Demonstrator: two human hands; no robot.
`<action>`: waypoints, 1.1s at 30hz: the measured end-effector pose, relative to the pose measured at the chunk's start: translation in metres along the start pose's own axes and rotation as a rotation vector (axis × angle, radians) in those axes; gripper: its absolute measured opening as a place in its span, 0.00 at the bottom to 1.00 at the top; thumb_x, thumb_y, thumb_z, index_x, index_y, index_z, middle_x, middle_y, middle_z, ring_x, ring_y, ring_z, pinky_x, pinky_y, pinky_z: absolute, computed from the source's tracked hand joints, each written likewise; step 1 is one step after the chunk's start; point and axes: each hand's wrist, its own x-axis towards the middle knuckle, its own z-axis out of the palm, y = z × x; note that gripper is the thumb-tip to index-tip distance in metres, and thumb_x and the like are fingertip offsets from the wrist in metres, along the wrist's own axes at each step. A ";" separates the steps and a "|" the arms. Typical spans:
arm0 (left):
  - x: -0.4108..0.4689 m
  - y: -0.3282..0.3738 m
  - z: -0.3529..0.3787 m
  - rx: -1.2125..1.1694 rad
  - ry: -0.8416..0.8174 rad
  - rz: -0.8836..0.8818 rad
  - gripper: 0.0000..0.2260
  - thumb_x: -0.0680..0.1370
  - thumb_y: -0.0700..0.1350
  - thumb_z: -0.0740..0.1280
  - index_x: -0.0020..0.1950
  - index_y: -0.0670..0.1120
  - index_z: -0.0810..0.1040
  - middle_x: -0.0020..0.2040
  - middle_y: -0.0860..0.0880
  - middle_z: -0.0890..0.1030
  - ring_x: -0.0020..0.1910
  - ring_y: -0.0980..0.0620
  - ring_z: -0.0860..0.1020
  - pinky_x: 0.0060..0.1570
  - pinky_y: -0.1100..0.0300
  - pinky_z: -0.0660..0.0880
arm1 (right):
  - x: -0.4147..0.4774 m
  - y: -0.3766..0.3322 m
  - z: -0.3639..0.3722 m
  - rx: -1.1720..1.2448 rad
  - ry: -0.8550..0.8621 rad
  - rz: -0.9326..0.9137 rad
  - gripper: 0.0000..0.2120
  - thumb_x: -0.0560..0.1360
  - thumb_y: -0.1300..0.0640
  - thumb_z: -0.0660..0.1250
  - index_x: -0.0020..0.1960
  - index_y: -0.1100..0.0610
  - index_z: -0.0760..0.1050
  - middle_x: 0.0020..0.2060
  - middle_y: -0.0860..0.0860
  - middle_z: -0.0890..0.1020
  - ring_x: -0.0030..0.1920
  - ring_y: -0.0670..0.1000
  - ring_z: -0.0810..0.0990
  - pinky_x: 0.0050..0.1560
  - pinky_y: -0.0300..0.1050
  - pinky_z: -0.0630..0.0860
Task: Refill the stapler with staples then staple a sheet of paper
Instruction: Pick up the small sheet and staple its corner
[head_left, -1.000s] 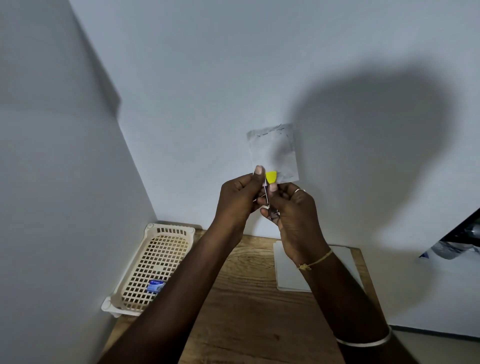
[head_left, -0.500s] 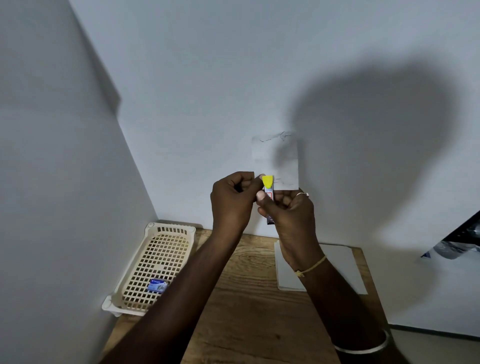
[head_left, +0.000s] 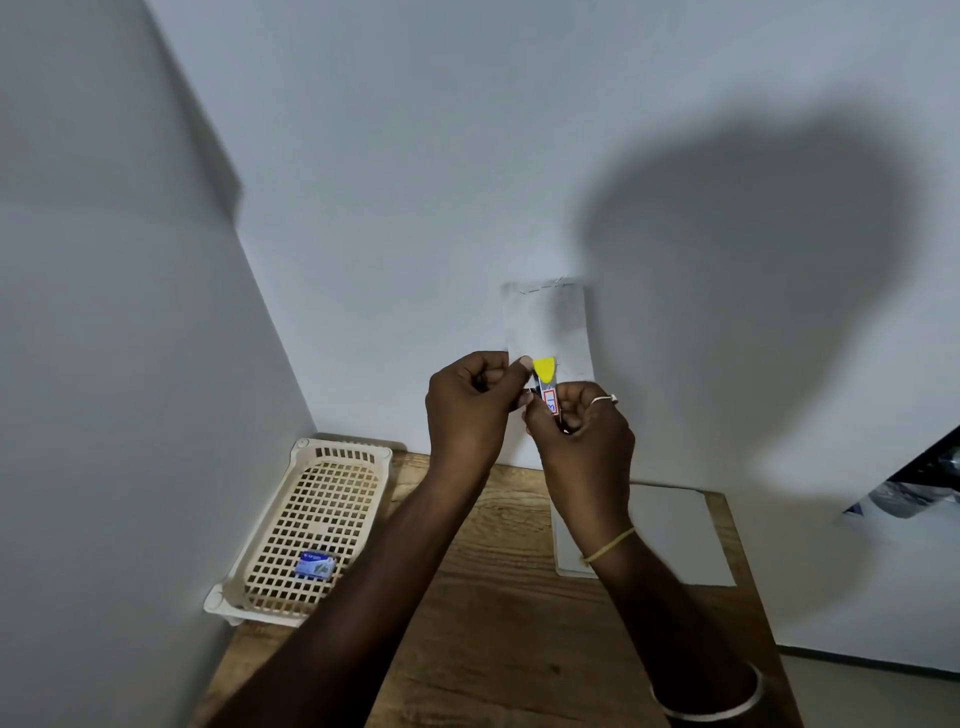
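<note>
Walls box in two sides here: a plain white back wall (head_left: 467, 156) and a white side panel (head_left: 104, 364) meet in a corner, and the brown wooden table (head_left: 493, 623) is pushed right into it. So the open room is toward the camera and off the table's right edge. A cream plastic lattice basket (head_left: 343, 448) runs along the left edge, right up against the side panel. A flat white sheet of paper (head_left: 675, 535) lies at the back right, near the wall, with a strip of wood between the two under the forearms. Both hands are up in front of the back wall, well above the tabletop. The left hand (head_left: 467, 405) is balled up tight, thumb tip against a small silver yellow-tipped stapler (head_left: 546, 384). The right hand (head_left: 582, 431) curls around its lower half, so it stands upright, yellow end up. A narrow white paper slip (head_left: 545, 322) rises just behind the stapler; can't tell which hand has it. A small blue box (head_left: 315, 564) lies in the basket's near end, well apart from the hands.
</note>
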 end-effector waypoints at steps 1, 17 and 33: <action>-0.001 0.000 0.000 -0.002 0.000 0.002 0.04 0.75 0.44 0.77 0.44 0.45 0.85 0.33 0.50 0.84 0.37 0.50 0.87 0.48 0.48 0.85 | 0.001 0.000 0.000 -0.029 0.001 -0.008 0.06 0.73 0.56 0.75 0.43 0.55 0.79 0.34 0.44 0.82 0.36 0.44 0.81 0.37 0.32 0.74; -0.001 -0.007 0.001 0.107 -0.040 0.053 0.10 0.75 0.50 0.75 0.35 0.52 0.80 0.27 0.56 0.76 0.34 0.55 0.80 0.50 0.38 0.82 | 0.000 0.010 0.007 -0.237 -0.089 -0.169 0.09 0.80 0.60 0.67 0.59 0.59 0.75 0.42 0.54 0.83 0.41 0.57 0.83 0.39 0.52 0.78; -0.002 -0.016 -0.004 0.348 -0.031 0.190 0.09 0.76 0.50 0.73 0.38 0.57 0.76 0.35 0.59 0.81 0.33 0.62 0.79 0.32 0.74 0.69 | -0.007 0.020 0.014 -0.199 -0.197 -0.058 0.11 0.79 0.60 0.67 0.60 0.54 0.72 0.37 0.44 0.81 0.38 0.48 0.84 0.38 0.42 0.78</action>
